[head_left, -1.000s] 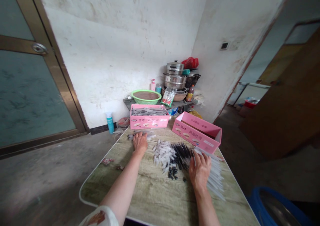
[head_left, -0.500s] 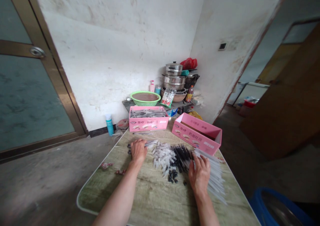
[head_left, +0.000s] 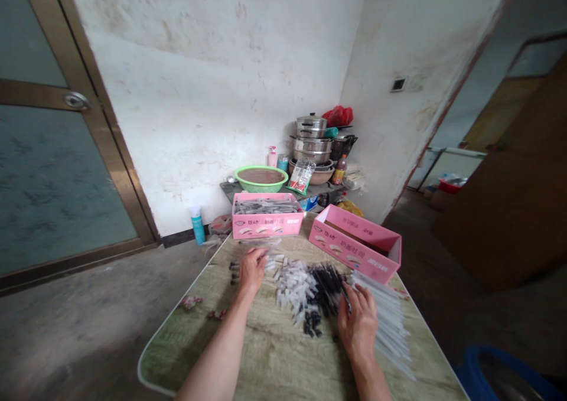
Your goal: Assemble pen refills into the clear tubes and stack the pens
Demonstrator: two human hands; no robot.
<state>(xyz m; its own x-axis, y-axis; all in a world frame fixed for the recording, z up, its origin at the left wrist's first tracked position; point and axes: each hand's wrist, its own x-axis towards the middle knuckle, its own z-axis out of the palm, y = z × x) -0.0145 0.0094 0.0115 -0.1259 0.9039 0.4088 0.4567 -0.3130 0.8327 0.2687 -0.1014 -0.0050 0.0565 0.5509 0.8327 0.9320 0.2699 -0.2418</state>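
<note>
Just right of the left hand [head_left: 252, 269] lies the heap of clear plastic caps [head_left: 290, 283], and that hand, which a second ago rested flat farther out near the pink box of finished pens [head_left: 267, 215], has drawn in toward the heap with a thin clear piece pinched at its fingertips. Under the right hand [head_left: 358, 325] the fan of clear pen tubes [head_left: 388, 318] spreads away to its right, with the black refills [head_left: 326, 283] just left of its fingers. That hand has hardly moved since the earlier frames; it rests palm-down, fingers curled onto the tubes, and whether it grips one I cannot tell.
</note>
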